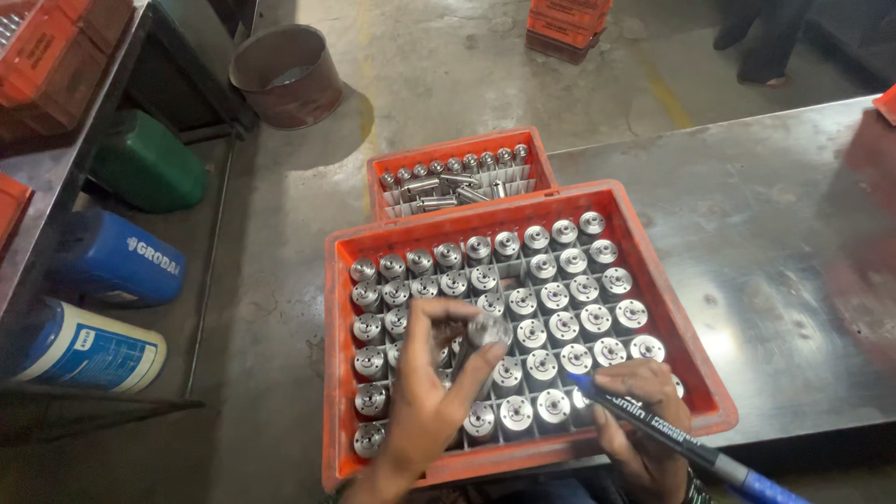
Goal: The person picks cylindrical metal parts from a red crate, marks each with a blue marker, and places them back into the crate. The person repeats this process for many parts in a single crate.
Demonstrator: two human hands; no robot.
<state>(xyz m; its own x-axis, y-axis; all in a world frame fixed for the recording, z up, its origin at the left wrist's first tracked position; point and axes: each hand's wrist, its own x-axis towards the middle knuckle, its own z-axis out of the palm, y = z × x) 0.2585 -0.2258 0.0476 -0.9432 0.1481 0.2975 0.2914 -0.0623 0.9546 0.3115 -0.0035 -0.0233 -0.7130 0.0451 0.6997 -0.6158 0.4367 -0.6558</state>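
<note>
Left hand [425, 392] over the near crate [523, 327], fingers [448, 313] clenched around one steel part [488, 329], lifted just above the grid. Part is held at its sides, round face toward the camera.

Right hand [639, 411] rests at the crate's near right corner, fingers closed on a blue marker [672, 434]. Marker tip points left toward the held part and lies just right of the left fingers; its tail runs off down and to the right.

Crate is orange, divided into cells, nearly every cell holding an upright steel part of the same kind. Parts sit directly under and all around both hands.

Beyond the fingers, a second orange crate [457, 173], touching or just behind the first; can't tell which. It has one row of upright parts at the back and a few lying loose on their sides.

Both crates sit at the left edge of a grey metal surface [775, 252], which extends right of the right hand.

Left of the left hand, on the floor: blue [117, 261], green [145, 168] and white-blue [89, 350] cans, lying under a rack. Rusty round bin [285, 75] further beyond.
</note>
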